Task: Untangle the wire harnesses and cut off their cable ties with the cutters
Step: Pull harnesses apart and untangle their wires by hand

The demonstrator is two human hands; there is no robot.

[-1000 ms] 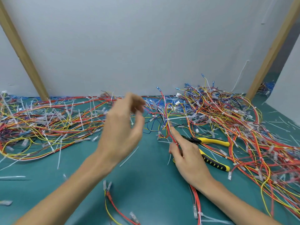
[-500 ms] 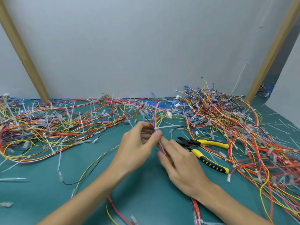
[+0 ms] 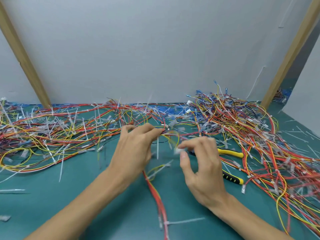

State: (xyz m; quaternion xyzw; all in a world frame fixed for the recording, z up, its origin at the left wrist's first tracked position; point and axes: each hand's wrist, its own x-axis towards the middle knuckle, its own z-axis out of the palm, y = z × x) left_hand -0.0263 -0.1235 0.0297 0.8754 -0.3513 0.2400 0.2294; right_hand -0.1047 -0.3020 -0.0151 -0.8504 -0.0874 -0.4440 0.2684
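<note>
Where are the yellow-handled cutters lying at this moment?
In the head view, the cutters lie on the green mat, right of centre, partly hidden behind the right hand.

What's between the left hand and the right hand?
Head view: a loop of yellow and red harness wires that the left hand pinches, with a white cable tie hanging beside it and teal mat beneath. All motion-blurred.

Bare mat point(image 3: 34, 208) near front is open. Left wire pile point(image 3: 52, 135), right wire pile point(image 3: 259, 144) and cutters point(image 3: 231, 152) crowd the sides.
</note>
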